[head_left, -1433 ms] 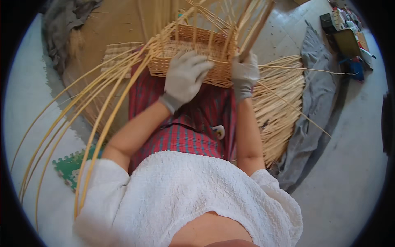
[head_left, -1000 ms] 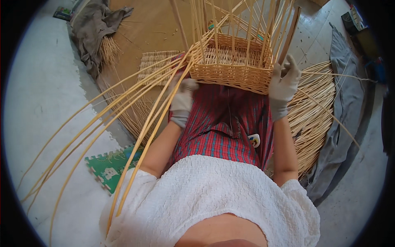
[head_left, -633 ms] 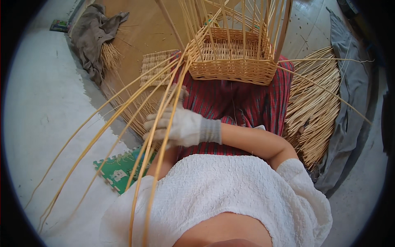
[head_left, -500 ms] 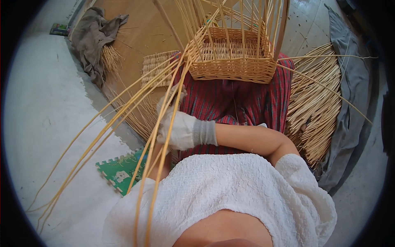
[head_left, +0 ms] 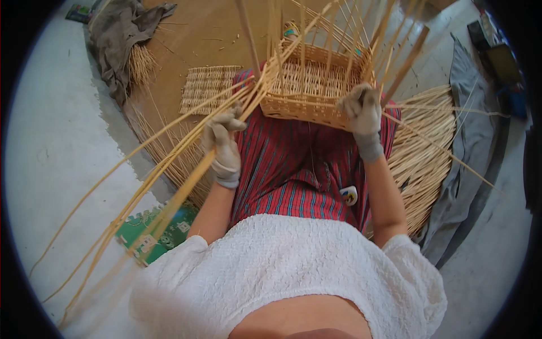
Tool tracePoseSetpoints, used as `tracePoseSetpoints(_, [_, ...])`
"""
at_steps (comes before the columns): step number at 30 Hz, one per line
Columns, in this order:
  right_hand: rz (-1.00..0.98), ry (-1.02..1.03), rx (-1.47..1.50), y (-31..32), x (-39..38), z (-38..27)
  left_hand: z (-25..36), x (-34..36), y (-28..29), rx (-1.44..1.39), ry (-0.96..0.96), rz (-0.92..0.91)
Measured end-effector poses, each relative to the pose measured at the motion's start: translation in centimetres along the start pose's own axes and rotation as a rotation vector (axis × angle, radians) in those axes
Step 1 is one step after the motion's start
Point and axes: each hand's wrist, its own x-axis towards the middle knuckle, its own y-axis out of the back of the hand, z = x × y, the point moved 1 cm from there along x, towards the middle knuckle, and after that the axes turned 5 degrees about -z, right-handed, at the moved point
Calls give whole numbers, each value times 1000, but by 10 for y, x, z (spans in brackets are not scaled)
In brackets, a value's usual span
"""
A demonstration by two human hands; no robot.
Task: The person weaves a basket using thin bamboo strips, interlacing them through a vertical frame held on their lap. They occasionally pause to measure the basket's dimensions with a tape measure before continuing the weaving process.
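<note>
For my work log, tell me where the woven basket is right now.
In the head view, the woven basket is in the upper middle, at the far end of the red striped cloth, with the right hand at its near right corner.

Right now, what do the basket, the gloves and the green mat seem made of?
Basket: probably willow or rattan, unpainted-looking, since it is tan and visibly woven. Gloves: likely knitted fabric, matte, with snug grey cuffs. Green mat: perhaps foam, given its toothed outline; finish unclear.
</note>
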Motion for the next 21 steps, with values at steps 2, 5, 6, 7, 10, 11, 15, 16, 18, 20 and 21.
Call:
tracePoseSetpoints(2, [12, 23, -260, -14, 1, -11, -35, -17, 4, 239, -78, 6])
tracePoseSetpoints(5, [95, -37, -771, -15, -4, -39, -71, -26, -11, 554, 9, -33])
tracePoseSetpoints(6, [126, -33, -908, -3, -9, -37, -65, 0, -32, 431, 87, -33])
tracePoseSetpoints(7, [156, -34, -1043, 1, -12, -37, -65, 18, -43, 310, 169, -31])
tracePoseSetpoints(10, [255, 16, -1187, -6, -14, -26, -93, 43, -21, 258, 330, -408])
tracePoseSetpoints(11, [262, 56, -1210, -7, -13, -21, -93, 45, -22, 212, 345, -391])
tracePoseSetpoints(15, [291, 91, -1302, -13, -15, -19, -93, 48, -27, 144, 347, -350])
tracePoseSetpoints(16, [300, 77, -1293, -14, -15, -19, -93, 47, -26, 111, 346, -342])
tracePoseSetpoints(18, [323, 58, -1283, -20, -14, -18, -92, 49, -27, 93, 371, -332])
tracePoseSetpoints(20, [377, 107, -1236, -27, -15, -15, -91, 49, -27, 130, 434, -319])
tracePoseSetpoints(21, [396, 132, -1210, -33, -12, -13, -93, 48, -27, 135, 430, -312])
